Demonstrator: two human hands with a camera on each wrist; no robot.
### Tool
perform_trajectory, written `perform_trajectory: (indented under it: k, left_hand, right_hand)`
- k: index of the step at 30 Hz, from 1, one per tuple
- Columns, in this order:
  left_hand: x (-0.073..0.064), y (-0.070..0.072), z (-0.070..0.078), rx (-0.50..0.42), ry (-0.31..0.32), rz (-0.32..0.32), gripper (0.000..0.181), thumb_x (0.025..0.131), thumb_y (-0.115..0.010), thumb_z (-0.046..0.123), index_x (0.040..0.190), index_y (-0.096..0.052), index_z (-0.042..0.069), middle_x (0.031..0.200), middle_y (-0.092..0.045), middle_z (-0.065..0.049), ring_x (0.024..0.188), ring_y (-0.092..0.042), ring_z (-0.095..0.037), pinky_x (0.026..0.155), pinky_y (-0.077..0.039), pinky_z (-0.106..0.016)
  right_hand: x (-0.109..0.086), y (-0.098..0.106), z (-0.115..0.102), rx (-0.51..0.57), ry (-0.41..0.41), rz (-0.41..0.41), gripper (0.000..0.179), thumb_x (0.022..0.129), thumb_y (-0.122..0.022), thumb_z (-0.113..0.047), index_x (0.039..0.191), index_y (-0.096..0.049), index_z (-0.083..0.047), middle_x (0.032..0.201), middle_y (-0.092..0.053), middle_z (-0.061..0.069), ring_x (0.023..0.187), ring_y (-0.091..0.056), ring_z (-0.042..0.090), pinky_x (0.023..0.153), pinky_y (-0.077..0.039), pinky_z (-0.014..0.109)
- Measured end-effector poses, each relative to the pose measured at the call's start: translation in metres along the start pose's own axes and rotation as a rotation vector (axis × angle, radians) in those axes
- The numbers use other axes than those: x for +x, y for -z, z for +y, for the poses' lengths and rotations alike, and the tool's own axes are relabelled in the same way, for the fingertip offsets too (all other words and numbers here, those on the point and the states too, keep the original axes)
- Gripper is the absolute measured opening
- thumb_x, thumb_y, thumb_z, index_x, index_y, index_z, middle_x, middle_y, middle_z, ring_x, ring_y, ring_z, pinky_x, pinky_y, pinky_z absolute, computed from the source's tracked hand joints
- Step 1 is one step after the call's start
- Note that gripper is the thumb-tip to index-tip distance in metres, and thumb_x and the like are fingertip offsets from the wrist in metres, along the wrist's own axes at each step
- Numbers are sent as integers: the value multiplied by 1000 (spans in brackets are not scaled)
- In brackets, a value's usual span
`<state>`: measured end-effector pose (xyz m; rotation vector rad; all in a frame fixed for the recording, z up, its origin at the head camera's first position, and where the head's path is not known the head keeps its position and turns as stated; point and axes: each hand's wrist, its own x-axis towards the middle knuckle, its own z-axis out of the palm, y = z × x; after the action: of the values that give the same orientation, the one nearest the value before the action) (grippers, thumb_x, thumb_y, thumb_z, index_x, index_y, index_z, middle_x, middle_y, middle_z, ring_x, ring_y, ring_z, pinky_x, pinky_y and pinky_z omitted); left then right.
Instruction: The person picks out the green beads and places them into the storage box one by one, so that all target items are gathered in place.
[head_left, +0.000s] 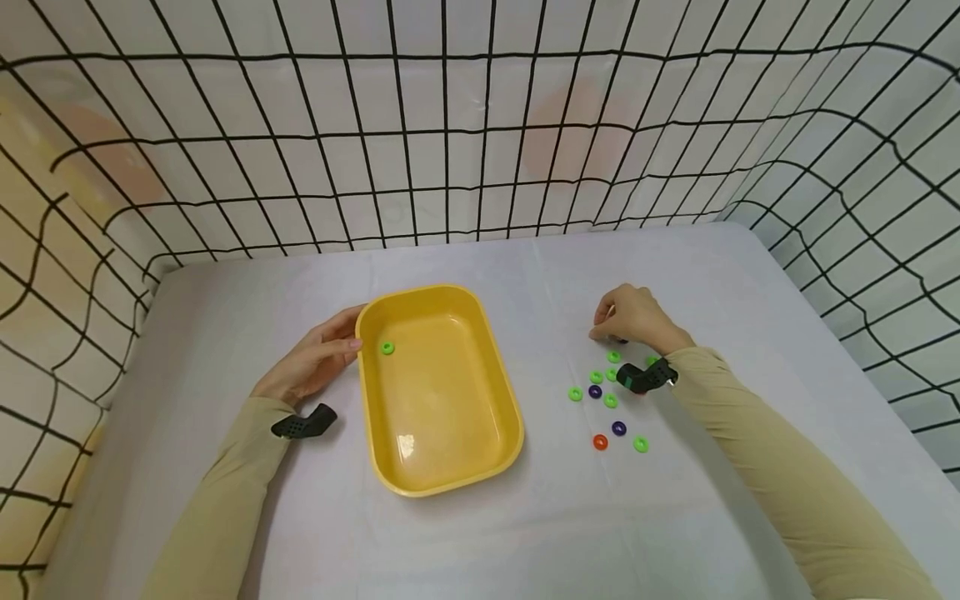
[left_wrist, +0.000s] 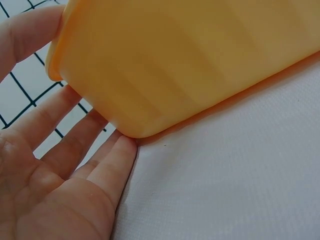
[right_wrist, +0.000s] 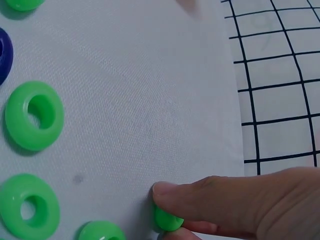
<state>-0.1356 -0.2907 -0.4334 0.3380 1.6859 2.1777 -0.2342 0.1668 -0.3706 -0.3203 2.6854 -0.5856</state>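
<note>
A yellow plastic tray [head_left: 442,487] stands on the white cloth, a single green ring bead [head_left: 387,347] inside near its left wall. My left hand [head_left: 318,357] is at the tray's left side. In the left wrist view its fairly straight fingers [left_wrist: 52,117] touch the outer wall, and the thumb meets the rim. Right of the tray, my right hand [head_left: 633,319] is low over the cloth. Its thumb and a finger pinch a green ring bead [right_wrist: 167,220], partly hidden by the thumb. Loose green ring beads [right_wrist: 34,116] lie close by.
Nearer me lie several more green ring beads [head_left: 641,444], dark blue ring beads [head_left: 618,428] and an orange-red one [head_left: 601,442]. Black wire mesh [head_left: 446,132] borders the cloth-covered table [head_left: 555,533] at the back and both sides.
</note>
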Motion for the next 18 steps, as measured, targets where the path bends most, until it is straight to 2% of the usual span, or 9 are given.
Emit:
perform_trajectory:
  k: [6, 10, 13, 18]
  left_hand:
    - [1, 0, 0, -3, 16, 14, 48, 100, -44, -2, 147, -38, 6, 140, -47, 0, 124, -49, -13, 109, -43, -20]
    - [2, -1, 1, 1, 25, 19, 49, 100, -44, -2, 148, -36, 5, 141, -46, 0, 125, -49, -14, 109, -42, -20]
    - [2, -2, 2, 2, 30, 19, 50, 100, -45, -2, 148, -35, 4, 142, -45, -1, 126, -48, -15, 109, -42, -19]
    - [1, -3, 1, -2, 39, 30, 50, 100, -45, -2, 148, -35, 4, 142, -45, -1, 126, -47, -15, 108, -42, -19]
  right_hand:
    - [2, 0, -4, -6, 14, 5, 15, 81, -78, -14, 84, -70, -2, 67, -66, 6, 60, -55, 16, 52, -42, 25]
    - [5, 1, -14, -21, 40, 2, 15, 80, -79, -14, 83, -69, -3, 69, -65, 6, 58, -53, 16, 51, -42, 25]
    - [9, 3, -29, -45, 68, 17, 15, 80, -79, -14, 83, -69, -3, 76, -67, 8, 64, -54, 18, 54, -43, 25]
    - [15, 11, -69, -71, 122, 43, 14, 79, -79, -12, 84, -70, -3, 87, -70, 13, 77, -57, 25, 64, -45, 31]
